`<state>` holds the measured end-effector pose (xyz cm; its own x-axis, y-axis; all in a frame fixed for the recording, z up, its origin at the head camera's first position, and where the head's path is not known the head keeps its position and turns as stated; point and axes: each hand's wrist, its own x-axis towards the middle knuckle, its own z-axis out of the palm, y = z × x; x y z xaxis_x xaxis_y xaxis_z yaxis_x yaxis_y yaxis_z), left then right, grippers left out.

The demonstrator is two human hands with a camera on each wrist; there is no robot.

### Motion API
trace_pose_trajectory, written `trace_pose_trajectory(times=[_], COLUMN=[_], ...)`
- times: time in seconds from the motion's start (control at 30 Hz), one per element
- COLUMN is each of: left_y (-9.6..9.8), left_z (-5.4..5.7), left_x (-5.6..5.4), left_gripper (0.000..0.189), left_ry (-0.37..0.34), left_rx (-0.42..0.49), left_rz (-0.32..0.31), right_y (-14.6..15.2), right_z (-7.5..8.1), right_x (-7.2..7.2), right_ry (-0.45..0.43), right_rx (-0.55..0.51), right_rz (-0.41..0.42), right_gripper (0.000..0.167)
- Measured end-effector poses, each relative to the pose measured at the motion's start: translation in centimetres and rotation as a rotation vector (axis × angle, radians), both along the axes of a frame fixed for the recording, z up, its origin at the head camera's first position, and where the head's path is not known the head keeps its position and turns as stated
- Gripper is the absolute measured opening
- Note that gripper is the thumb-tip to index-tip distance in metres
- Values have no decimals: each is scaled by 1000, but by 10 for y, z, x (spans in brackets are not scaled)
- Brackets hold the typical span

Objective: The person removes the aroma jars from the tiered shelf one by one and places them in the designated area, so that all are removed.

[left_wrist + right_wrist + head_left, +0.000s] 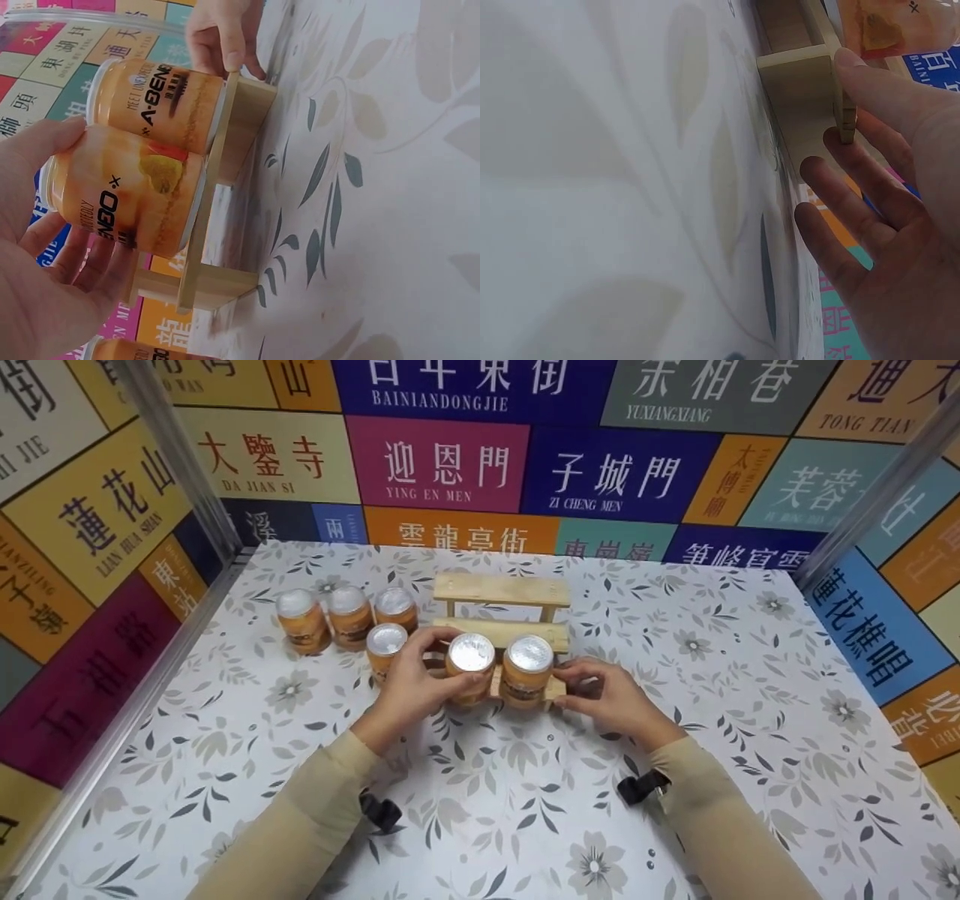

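My left hand (416,684) grips an orange drink can (471,654) with a silver lid, thumb on the near side and fingers round the far side. In the left wrist view this can (154,191) stands upright on the lowest step of a wooden tiered rack (501,589). Beside it on the same step is a second can (529,656). My right hand (611,699) pinches the right end of that step; in the right wrist view the thumb lies on top of the board (841,97) and a fingertip touches it from below.
Several more orange cans (304,622) stand on the table to the left of the rack, one (386,643) close behind my left hand. The table has a white floral cover (525,802). Panels with colourful street-name signs (442,465) rise behind and at both sides.
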<state>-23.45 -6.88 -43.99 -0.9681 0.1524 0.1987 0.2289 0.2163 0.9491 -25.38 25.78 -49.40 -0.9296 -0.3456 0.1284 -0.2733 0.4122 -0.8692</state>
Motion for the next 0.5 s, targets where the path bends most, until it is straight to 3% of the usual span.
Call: trace_pose_trajectory(times=[0.07,0.3,0.5], left_y=[-2,-12,-26], left_z=[2,10,24], left_x=[0,2,4], left_gripper=[61,62,62], left_ry=[2,44,64], left_rx=[7,22,55], left_rz=[7,32,73], right_y=[1,-11,-8], right_z=[0,27,17], right_x=[-1,16,8], right_ry=[1,-8,-26], right_rx=[6,-13,-22], right_rz=[1,18,15], right_gripper=[40,40,40])
